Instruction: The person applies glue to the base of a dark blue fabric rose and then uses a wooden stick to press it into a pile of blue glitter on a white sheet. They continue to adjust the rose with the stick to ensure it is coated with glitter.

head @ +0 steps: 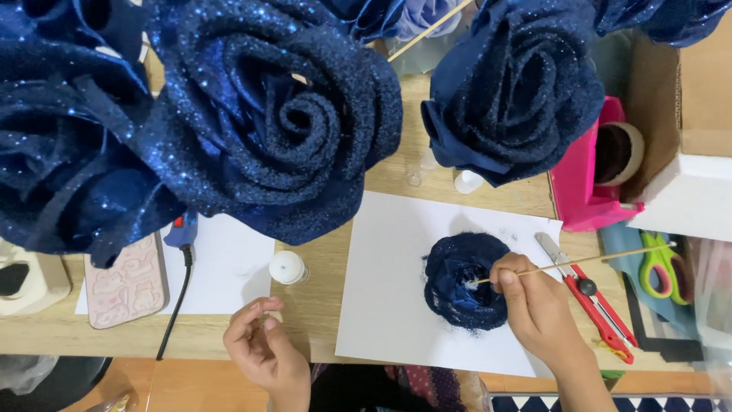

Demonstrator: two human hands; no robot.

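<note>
Lying on white paper (396, 320), a glittery rose (463, 281) tops the wooden table (320, 297).

Home craft desk indicated: glitter fabric roses (274, 122), glue gun (181, 229), scissors (662, 267), tape dispenser (591, 175), wooden tabletop (320, 305).

A: What carries everything here?

B: A pale wooden desk (320, 305) with a light grain, its near edge running across the bottom.

A: And below that edge?

B: Orange-brown flooring (191, 385) at the left, and a dark blue-and-white patterned floor strip (602, 403) near the right corner.

A: How is the light?

B: Soft and even, with faint shadows on the desk.
</note>
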